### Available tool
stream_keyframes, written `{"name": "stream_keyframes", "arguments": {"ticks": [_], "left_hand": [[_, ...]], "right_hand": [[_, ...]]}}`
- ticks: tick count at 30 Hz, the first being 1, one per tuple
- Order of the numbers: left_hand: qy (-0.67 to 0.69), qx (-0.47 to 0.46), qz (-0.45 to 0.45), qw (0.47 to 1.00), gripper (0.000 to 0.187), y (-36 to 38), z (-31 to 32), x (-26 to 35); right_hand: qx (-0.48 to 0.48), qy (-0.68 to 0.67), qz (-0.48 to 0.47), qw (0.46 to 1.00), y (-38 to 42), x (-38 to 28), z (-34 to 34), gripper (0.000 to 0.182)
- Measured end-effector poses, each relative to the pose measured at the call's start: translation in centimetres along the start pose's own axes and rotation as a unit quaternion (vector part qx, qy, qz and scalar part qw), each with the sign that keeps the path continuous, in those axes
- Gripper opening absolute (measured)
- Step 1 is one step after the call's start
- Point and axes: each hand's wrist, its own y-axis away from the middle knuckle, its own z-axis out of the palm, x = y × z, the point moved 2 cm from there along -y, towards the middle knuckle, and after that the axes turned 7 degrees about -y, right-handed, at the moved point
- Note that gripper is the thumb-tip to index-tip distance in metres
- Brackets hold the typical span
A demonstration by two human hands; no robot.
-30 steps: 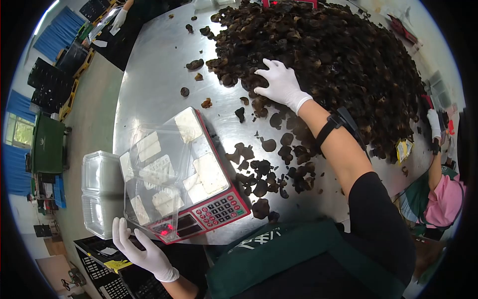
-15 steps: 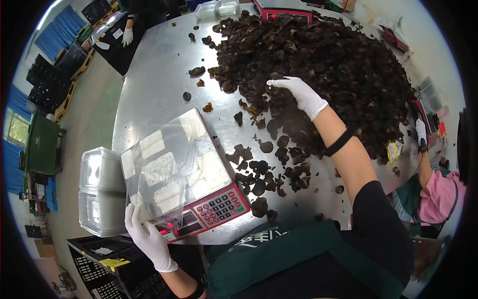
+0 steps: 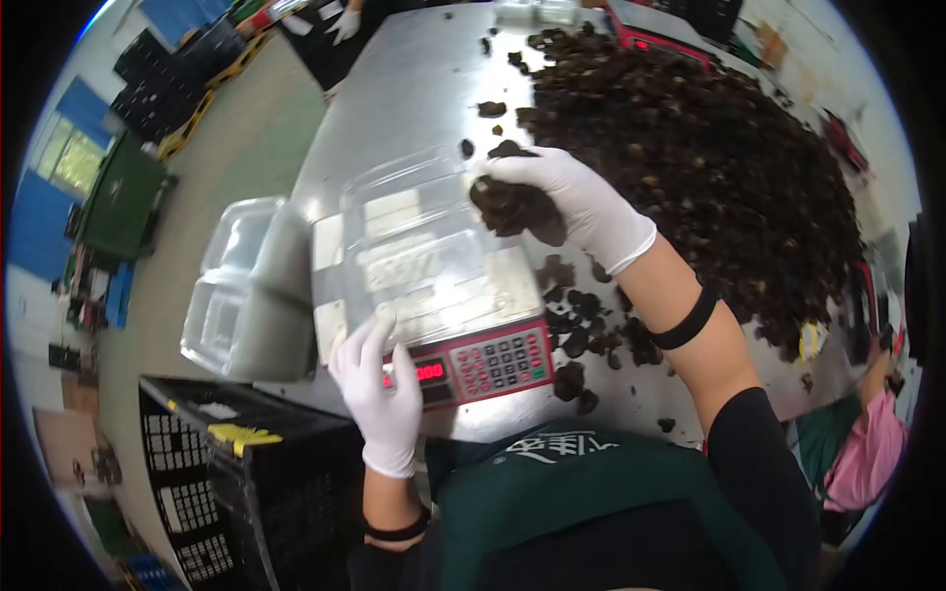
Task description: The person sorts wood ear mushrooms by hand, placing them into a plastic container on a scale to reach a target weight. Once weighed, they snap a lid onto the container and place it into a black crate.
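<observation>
1. Over the red-fronted electronic weighing scale point(image 3: 473, 360), I see the right hand in its white glove point(image 3: 581, 207) has come off the big heap of dark dried wood-ear mushrooms point(image 3: 709, 158) and now hangs at the edge of the clear plastic clamshell box point(image 3: 424, 246), fingers curled round a dark clump of mushrooms point(image 3: 512, 207).
2. My left hand, also white-gloved point(image 3: 379, 394), has moved up from the near corner; its fingers now lie spread and flat on the box's near side, steadying it on the scale.
3. I judge the first handful is about to go in; the box looks unfilled.
4. Hard to read: the red display digits are too small, and glare hides the box's lid and hinge.
5. Beside the scale, a stack of empty clear boxes point(image 3: 241, 295) is blurred; a co-worker in pink point(image 3: 867, 453) is cut off at the frame edge.
</observation>
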Motion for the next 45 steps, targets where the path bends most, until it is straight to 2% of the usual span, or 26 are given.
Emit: {"name": "stream_keyframes", "arguments": {"ticks": [1,3,5,6,7,9,10,11,13,15,19,20,21,23,25,27,29,30,32,33,35,36,37,39,41,45], "left_hand": [[0.019,0.024,-0.020,0.999,0.042,-0.5,-0.1,0.0],[0.039,0.029,-0.001,0.999,0.061,-1.6,0.0,-0.9],[0.105,-0.001,-0.004,0.994,0.066,-3.0,0.5,-1.1],[0.064,-0.029,0.008,0.997,0.067,-3.4,0.6,-1.0],[0.024,-0.058,0.021,0.998,0.068,-3.5,0.6,-1.0],[0.030,-0.085,0.001,0.996,0.068,-3.0,1.5,-1.9],[0.038,-0.083,0.002,0.996,0.068,-2.9,1.7,-2.1],[0.047,-0.083,0.005,0.995,0.068,-2.8,1.9,-2.2],[0.054,-0.088,0.000,0.995,0.067,-2.7,1.9,-2.2],[0.091,-0.081,-0.026,0.992,0.066,-2.6,2.0,-2.2],[0.065,-0.091,-0.014,0.994,0.065,-3.1,1.3,-2.2],[0.037,-0.089,0.000,0.995,0.064,-3.2,1.2,-2.3],[0.010,-0.087,0.015,0.996,0.064,-3.3,1.2,-2.4],[0.007,-0.094,0.008,0.995,0.061,-3.7,1.2,-2.2],[0.002,-0.100,0.018,0.995,0.060,-4.1,1.4,-2.1],[-0.001,-0.101,0.038,0.994,0.060,-4.5,1.8,-1.4],[0.009,-0.111,0.061,0.992,0.056,-5.2,2.1,0.2],[0.022,-0.118,0.075,0.990,0.054,-5.5,2.4,1.1],[0.082,-0.150,0.083,0.982,0.050,-5.7,3.3,2.5],[0.072,-0.173,0.089,0.978,0.049,-5.4,3.9,2.8],[0.041,-0.178,0.090,0.979,0.047,-4.9,4.6,3.0],[0.042,-0.183,0.082,0.979,0.046,-4.8,4.7,3.1],[0.041,-0.189,0.071,0.979,0.045,-4.8,4.7,3.1],[0.027,-0.188,0.086,0.978,0.046,-4.7,4.8,3.4],[0.017,-0.197,0.088,0.976,0.046,-4.6,4.8,3.6],[0.019,-0.211,0.077,0.974,0.045,-4.3,4.8,4.6]], "right_hand": [[-0.022,0.036,0.008,0.999,-1.0,0.9,1.6,0.023],[-0.031,0.165,0.011,0.986,-1.2,1.6,5.3,0.027],[-0.096,0.247,-0.030,0.964,-4.4,5.7,4.7,0.032],[-0.108,0.297,0.054,0.947,-3.7,5.1,5.2,0.034],[-0.114,0.295,0.058,0.947,-3.7,5.4,5.0,0.034],[-0.121,0.306,-0.008,0.944,-3.7,5.6,4.5,0.037],[-0.092,0.335,0.052,0.936,-2.7,4.1,5.1,0.037],[-0.091,0.333,0.056,0.937,-2.5,3.8,4.9,0.037],[-0.116,0.409,-0.034,0.905,-2.3,2.9,4.0,0.034],[-0.102,0.431,-0.069,0.894,-1.7,2.4,2.8,0.032],[0.063,0.395,-0.133,0.907,2.9,-0.7,-1.5,0.035],[0.127,0.419,-0.150,0.886,4.2,-1.2,-4.0,0.037],[0.191,0.442,-0.167,0.860,5.7,-1.5,-7.3,0.039],[0.286,0.638,-0.222,0.680,9.7,-2.4,-15.7,0.046],[0.408,0.735,-0.173,0.513,15.4,-2.8,-23.6,0.056],[0.545,0.717,-0.061,0.430,20.3,-2.3,-27.6,0.062],[0.541,0.679,-0.120,0.482,23.9,0.1,-35.1,0.063],[0.490,0.646,-0.175,0.559,23.7,0.3,-34.3,0.062],[0.476,0.698,-0.181,0.504,22.3,0.6,-29.3,0.057],[0.471,0.677,-0.176,0.537,21.8,1.1,-27.6,0.057],[0.421,0.733,-0.178,0.504,21.2,1.9,-24.8,0.060],[0.403,0.725,-0.184,0.527,21.2,2.2,-24.2,0.060],[0.398,0.731,-0.145,0.534,21.1,2.5,-23.4,0.066],[0.394,0.748,-0.091,0.526,21.1,3.3,-23.7,0.073],[0.420,0.710,-0.122,0.552,21.0,2.5,-25.8,0.080],[0.417,0.703,-0.161,0.553,18.6,-1.4,-28.7,0.087]]}}
